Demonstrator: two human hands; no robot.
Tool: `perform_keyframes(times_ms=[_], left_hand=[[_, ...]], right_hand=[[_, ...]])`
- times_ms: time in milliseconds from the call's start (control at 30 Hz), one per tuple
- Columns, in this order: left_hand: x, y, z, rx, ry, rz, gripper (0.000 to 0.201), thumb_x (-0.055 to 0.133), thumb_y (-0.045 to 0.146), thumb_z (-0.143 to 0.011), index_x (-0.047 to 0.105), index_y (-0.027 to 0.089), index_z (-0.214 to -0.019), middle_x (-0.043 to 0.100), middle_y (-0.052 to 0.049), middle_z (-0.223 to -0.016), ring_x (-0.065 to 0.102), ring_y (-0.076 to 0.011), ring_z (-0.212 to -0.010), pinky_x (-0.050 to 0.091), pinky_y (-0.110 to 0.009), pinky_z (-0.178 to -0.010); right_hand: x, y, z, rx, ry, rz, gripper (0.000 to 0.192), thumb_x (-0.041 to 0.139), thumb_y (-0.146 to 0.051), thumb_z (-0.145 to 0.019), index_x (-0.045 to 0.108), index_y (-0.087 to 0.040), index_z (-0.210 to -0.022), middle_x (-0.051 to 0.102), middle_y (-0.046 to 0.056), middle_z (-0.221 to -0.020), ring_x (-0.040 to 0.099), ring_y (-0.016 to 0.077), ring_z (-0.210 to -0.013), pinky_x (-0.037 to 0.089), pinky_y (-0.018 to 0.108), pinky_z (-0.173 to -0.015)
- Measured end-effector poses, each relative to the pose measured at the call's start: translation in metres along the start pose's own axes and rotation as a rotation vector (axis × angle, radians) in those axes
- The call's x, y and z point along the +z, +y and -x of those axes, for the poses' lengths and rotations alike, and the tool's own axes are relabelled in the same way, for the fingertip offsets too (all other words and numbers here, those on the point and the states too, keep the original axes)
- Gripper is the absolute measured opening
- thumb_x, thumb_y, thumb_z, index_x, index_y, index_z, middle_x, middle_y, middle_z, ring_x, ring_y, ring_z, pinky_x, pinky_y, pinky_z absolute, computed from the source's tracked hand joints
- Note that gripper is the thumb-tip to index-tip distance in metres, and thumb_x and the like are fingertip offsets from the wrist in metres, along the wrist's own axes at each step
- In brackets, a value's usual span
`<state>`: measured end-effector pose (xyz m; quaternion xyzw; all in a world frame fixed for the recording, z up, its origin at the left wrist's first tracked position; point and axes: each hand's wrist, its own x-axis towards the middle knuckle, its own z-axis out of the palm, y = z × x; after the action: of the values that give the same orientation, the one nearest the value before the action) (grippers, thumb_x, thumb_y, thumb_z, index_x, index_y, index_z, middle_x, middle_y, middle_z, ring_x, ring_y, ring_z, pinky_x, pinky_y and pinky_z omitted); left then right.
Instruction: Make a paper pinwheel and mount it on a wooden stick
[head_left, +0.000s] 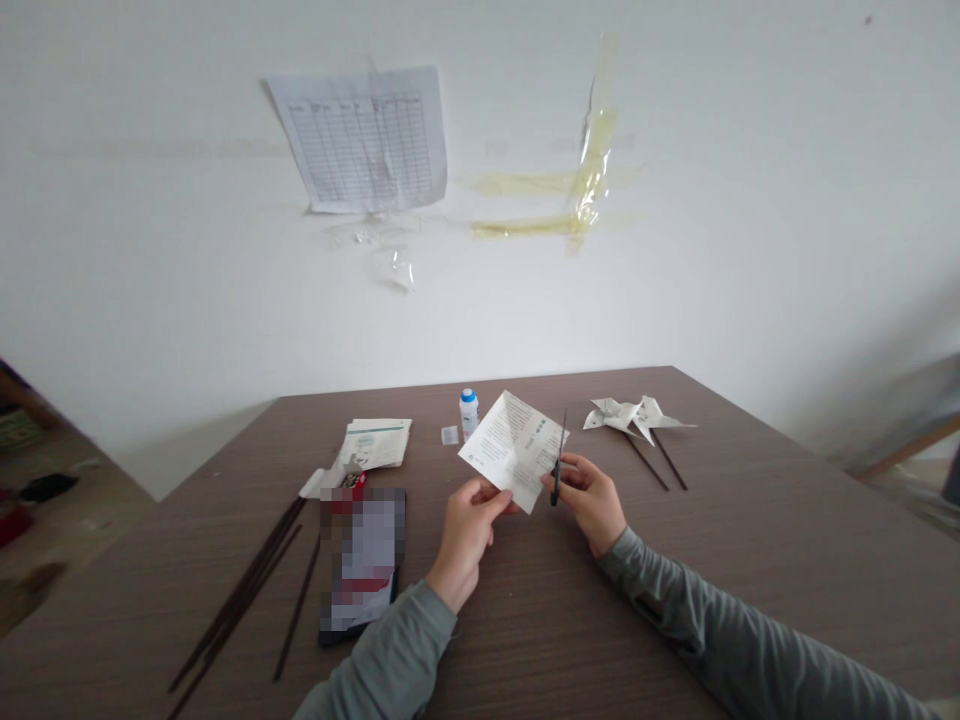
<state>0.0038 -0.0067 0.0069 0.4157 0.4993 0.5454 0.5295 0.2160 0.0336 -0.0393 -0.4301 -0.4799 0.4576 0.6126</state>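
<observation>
Pinched by its lower edge, a square sheet of printed paper (499, 440) is in my left hand (469, 530). Crease lines cross the sheet, which is tilted up above the table. My right hand (592, 500) has its fingers closed around the dark handles of a pair of scissors (557, 468). The blades point upward, close beside the paper's right corner; whether they touch it I cannot tell. Just behind the sheet stands a white bottle with a blue cap (469, 412), and a small clear plastic piece (449, 435) lies to its left.
Two paper pinwheels (616, 415) on dark sticks lie at the back right. On the left are a stack of printed paper (384, 445), several dark sticks (240, 590) and a blurred phone (367, 560). Behind the table (570, 640) rises a white wall with a taped sheet (367, 140).
</observation>
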Motion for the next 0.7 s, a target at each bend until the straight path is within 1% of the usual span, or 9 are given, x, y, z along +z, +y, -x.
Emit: perform_keyframes(times_ms=[100,233,333,400,533,600,700], left_hand=[[-0.002,0.001,-0.001,0.02,0.02,-0.007,0.038,0.105,0.053,-0.061,0.086,0.023,-0.077,0.093,-0.013,-0.082,0.089,-0.0295,-0.074,0.03,-0.02,-0.045],[-0.005,0.006,-0.001,0.073,0.077,-0.034,0.036,0.1,0.054,-0.064,0.081,0.024,-0.072,0.09,-0.012,-0.08,0.09,-0.0306,-0.079,0.033,-0.021,-0.045],[-0.008,0.011,-0.001,0.103,0.124,-0.054,0.035,0.098,0.053,-0.065,0.082,0.024,-0.075,0.09,-0.012,-0.083,0.09,-0.031,-0.08,0.034,-0.022,-0.046],[-0.009,0.014,-0.002,0.112,0.148,-0.061,0.035,0.097,0.053,-0.065,0.083,0.024,-0.078,0.091,-0.013,-0.086,0.091,-0.0322,-0.083,0.034,-0.022,-0.046],[-0.01,0.017,-0.002,0.12,0.175,-0.061,0.036,0.094,0.055,-0.065,0.081,0.024,-0.077,0.092,-0.014,-0.091,0.094,-0.034,-0.087,0.031,-0.021,-0.045],[-0.01,0.018,-0.002,0.123,0.18,-0.059,0.035,0.093,0.055,-0.065,0.079,0.025,-0.077,0.092,-0.013,-0.091,0.095,-0.0338,-0.087,0.031,-0.021,-0.045],[-0.01,0.018,-0.002,0.136,0.193,-0.044,0.035,0.094,0.054,-0.067,0.079,0.025,-0.079,0.093,-0.012,-0.092,0.096,-0.033,-0.086,0.031,-0.021,-0.045]], right_hand=[[-0.002,0.002,-0.001,0.053,0.022,0.027,0.078,0.12,-0.071,-0.063,0.086,-0.025,-0.116,0.094,0.007,-0.085,0.087,0.0328,-0.079,0.068,0.042,-0.071],[-0.008,0.006,0.0,0.052,-0.021,0.132,0.068,0.111,-0.073,-0.075,0.089,-0.025,-0.118,0.096,0.01,-0.089,0.088,0.0341,-0.083,0.068,0.044,-0.076],[-0.011,0.007,0.003,0.05,-0.069,0.222,0.061,0.105,-0.071,-0.082,0.092,-0.025,-0.12,0.098,0.011,-0.093,0.09,0.0351,-0.087,0.07,0.046,-0.081],[-0.012,0.006,0.006,0.055,-0.11,0.269,0.06,0.101,-0.071,-0.086,0.094,-0.024,-0.123,0.099,0.012,-0.096,0.091,0.0358,-0.089,0.072,0.047,-0.083],[-0.009,0.001,0.013,0.068,-0.159,0.299,0.068,0.093,-0.076,-0.09,0.096,-0.023,-0.133,0.102,0.015,-0.106,0.095,0.0384,-0.101,0.075,0.051,-0.095],[-0.007,-0.002,0.015,0.07,-0.166,0.288,0.071,0.09,-0.079,-0.092,0.097,-0.023,-0.135,0.102,0.016,-0.111,0.096,0.039,-0.106,0.076,0.053,-0.1],[-0.006,-0.004,0.018,0.06,-0.176,0.286,0.073,0.091,-0.08,-0.092,0.098,-0.022,-0.137,0.1,0.015,-0.107,0.094,0.038,-0.104,0.076,0.053,-0.1]])
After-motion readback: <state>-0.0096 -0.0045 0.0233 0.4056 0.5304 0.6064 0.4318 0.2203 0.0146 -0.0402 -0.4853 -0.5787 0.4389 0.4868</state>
